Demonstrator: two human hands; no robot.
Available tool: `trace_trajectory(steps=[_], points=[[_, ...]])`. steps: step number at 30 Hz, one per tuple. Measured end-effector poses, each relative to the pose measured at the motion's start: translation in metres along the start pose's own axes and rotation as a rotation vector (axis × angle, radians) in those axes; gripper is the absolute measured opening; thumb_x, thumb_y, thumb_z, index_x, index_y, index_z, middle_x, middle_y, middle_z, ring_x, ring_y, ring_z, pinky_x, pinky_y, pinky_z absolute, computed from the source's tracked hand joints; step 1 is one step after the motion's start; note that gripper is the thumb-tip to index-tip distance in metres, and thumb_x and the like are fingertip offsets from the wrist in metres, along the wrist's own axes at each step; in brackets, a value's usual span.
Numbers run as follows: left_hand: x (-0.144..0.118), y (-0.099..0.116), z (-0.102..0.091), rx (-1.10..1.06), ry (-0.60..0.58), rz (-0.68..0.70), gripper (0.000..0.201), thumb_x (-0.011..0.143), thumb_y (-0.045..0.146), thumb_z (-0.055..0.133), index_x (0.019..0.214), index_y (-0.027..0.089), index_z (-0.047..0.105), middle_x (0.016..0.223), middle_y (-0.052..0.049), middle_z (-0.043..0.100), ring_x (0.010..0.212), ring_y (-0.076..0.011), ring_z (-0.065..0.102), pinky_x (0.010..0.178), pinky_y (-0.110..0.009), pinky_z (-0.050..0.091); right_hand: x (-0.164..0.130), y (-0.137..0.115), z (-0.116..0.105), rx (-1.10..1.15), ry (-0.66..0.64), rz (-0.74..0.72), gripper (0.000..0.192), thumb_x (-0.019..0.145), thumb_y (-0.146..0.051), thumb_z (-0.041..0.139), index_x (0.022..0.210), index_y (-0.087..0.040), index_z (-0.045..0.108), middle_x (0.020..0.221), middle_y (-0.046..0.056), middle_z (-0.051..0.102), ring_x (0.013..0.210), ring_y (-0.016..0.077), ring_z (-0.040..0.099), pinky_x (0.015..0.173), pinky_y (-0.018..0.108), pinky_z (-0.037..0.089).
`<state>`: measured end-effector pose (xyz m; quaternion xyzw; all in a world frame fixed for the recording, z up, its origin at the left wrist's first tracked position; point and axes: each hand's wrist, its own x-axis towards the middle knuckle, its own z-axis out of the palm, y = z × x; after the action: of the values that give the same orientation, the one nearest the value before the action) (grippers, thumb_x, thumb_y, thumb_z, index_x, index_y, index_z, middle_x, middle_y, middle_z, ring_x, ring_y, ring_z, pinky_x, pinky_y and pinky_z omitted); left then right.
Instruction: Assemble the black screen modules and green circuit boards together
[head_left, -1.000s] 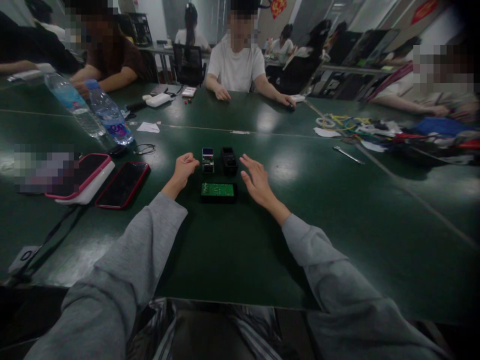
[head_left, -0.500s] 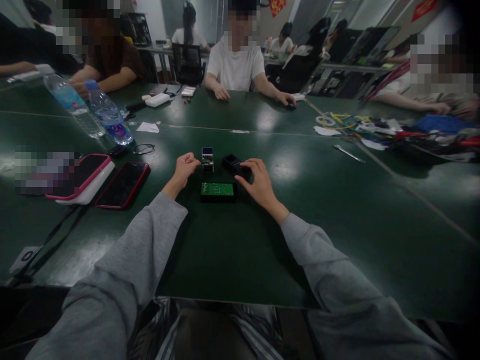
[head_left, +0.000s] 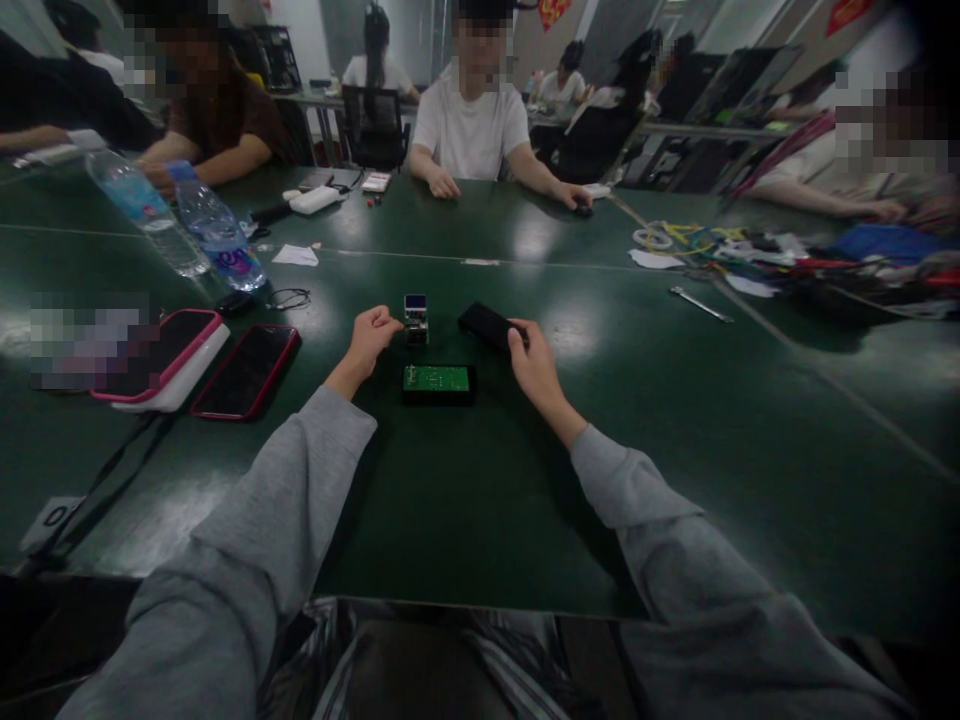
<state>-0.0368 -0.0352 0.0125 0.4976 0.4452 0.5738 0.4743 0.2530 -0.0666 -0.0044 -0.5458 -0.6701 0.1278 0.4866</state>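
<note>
Gripping the black case (head_left: pixel 486 325), the right hand (head_left: pixel 531 365) has lifted and tilted it off the counter (head_left: pixel 675 420), so it's now picked up. Left hand (head_left: pixel 369 340) stays curled shut beside the small module (head_left: pixel 415 318). Green board (head_left: pixel 436 380) lies nearer.

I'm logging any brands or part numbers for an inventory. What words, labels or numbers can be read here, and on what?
No text reads clearly.
Water bottle: a purple label with print, too blurred to read.
Green circuit board: pale markings, too small to read.
Small module beside the left hand: a blue display, nothing legible.
Black case in the right hand: no marking visible.
Red wall hanging: blurred.
</note>
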Motion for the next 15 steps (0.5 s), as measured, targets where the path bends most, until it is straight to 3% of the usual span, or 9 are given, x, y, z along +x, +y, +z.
trace_trajectory(steps=[4, 7, 10, 15], points=[[0.001, -0.002, -0.001, 0.003, -0.003, 0.006, 0.044, 0.065, 0.011, 0.066, 0.062, 0.022, 0.024, 0.053, 0.009, 0.030, 0.045, -0.0048, 0.027, 0.043, -0.020, 0.019, 0.000, 0.005, 0.002, 0.022, 0.020, 0.060, 0.052, 0.097, -0.063, 0.040, 0.121, -0.021, 0.059, 0.116, 0.015, 0.066, 0.110, 0.0303, 0.060, 0.100, 0.053, 0.047], [0.001, -0.001, -0.001, 0.000, -0.007, 0.003, 0.043, 0.066, 0.011, 0.066, 0.062, 0.022, 0.024, 0.053, 0.009, 0.029, 0.045, -0.0047, 0.026, 0.043, -0.020, 0.019, -0.001, -0.003, 0.000, -0.096, 0.021, -0.044, 0.056, 0.092, -0.063, 0.054, 0.124, -0.018, 0.060, 0.121, 0.016, 0.064, 0.117, 0.0328, 0.054, 0.105, 0.055, 0.043], [0.000, 0.000, 0.000, 0.001, -0.013, 0.004, 0.042, 0.068, 0.010, 0.065, 0.062, 0.021, 0.025, 0.053, 0.009, 0.029, 0.046, -0.0047, 0.026, 0.044, -0.020, 0.020, -0.003, -0.010, -0.003, -0.173, 0.020, -0.110, 0.048, 0.092, -0.056, 0.055, 0.118, -0.017, 0.066, 0.115, 0.015, 0.067, 0.115, 0.0334, 0.052, 0.103, 0.054, 0.043], [0.000, 0.004, 0.003, 0.018, 0.037, 0.002, 0.032, 0.074, 0.009, 0.066, 0.066, 0.020, 0.037, 0.059, 0.007, 0.037, 0.049, -0.0055, 0.033, 0.047, -0.020, 0.026, 0.003, 0.007, -0.006, -0.103, 0.112, 0.054, 0.050, 0.097, -0.060, 0.045, 0.111, -0.019, 0.070, 0.103, 0.014, 0.068, 0.109, 0.0321, 0.054, 0.098, 0.053, 0.046]])
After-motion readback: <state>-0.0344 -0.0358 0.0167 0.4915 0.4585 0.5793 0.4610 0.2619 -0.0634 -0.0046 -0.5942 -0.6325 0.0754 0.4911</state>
